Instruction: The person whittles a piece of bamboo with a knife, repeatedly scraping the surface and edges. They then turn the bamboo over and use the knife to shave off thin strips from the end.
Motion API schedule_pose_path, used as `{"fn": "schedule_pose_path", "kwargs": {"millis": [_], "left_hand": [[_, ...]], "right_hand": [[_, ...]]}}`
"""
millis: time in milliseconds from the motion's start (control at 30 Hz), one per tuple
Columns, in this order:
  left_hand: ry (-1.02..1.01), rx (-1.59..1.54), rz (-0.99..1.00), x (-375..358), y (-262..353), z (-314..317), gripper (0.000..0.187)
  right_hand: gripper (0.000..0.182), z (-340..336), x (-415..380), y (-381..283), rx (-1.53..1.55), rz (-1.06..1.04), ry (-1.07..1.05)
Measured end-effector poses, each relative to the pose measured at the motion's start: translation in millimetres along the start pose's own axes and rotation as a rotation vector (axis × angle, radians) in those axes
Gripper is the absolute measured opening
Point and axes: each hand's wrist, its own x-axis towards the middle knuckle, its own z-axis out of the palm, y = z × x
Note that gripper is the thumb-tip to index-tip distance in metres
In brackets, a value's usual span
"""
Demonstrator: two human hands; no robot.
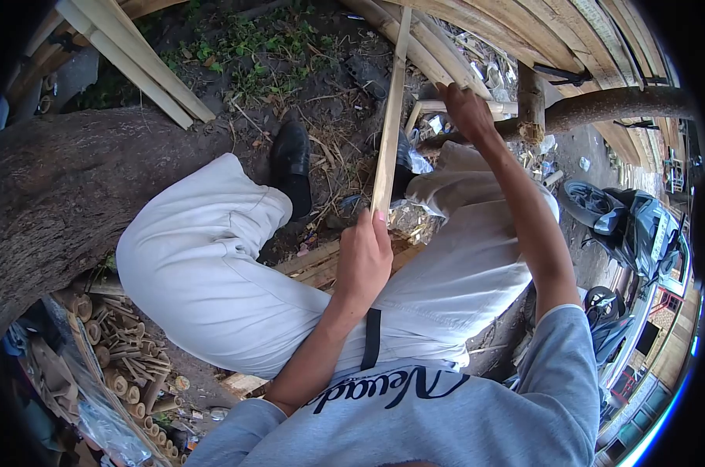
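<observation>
My left hand (364, 253) is closed around the near end of a long, pale bamboo strip (393, 124). The strip runs away from me between my knees, its far end at the top of the view. Farther off to the right, my right hand (469, 113) reaches out with its fingers curled, beside thick bamboo poles (430, 48). What those fingers hold, if anything, is hidden. Below the strip, more split bamboo pieces (312, 263) lie on the ground between my legs.
A thick tree trunk (72, 202) lies at left, with split bamboo lengths (146, 66) above it. Cut bamboo pieces (134, 350) are piled at lower left. A branch (601, 109) crosses at right, near stacked bamboo slats (555, 35). A motorcycle (632, 226) stands beyond.
</observation>
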Motion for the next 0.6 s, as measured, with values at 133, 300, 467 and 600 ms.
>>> {"fn": "schedule_pose_path", "kwargs": {"millis": [133,300,467,600], "left_hand": [[0.069,0.111,0.070,2,-2,3,0.031],[0.012,-0.162,-0.010,5,-9,5,0.032],[-0.028,-0.336,-0.048,3,-1,2,0.030],[-0.022,-0.210,0.086,3,-18,11,0.026]], "right_hand": [[0.034,-32,-40,-63,0.217,-0.172,-0.010],[0.033,-70,-131,-109,0.172,-0.487,-0.161],[0.038,-67,-159,-114,0.197,-0.471,-0.143],[0.037,-67,-156,-114,0.160,-0.431,-0.195]]}}
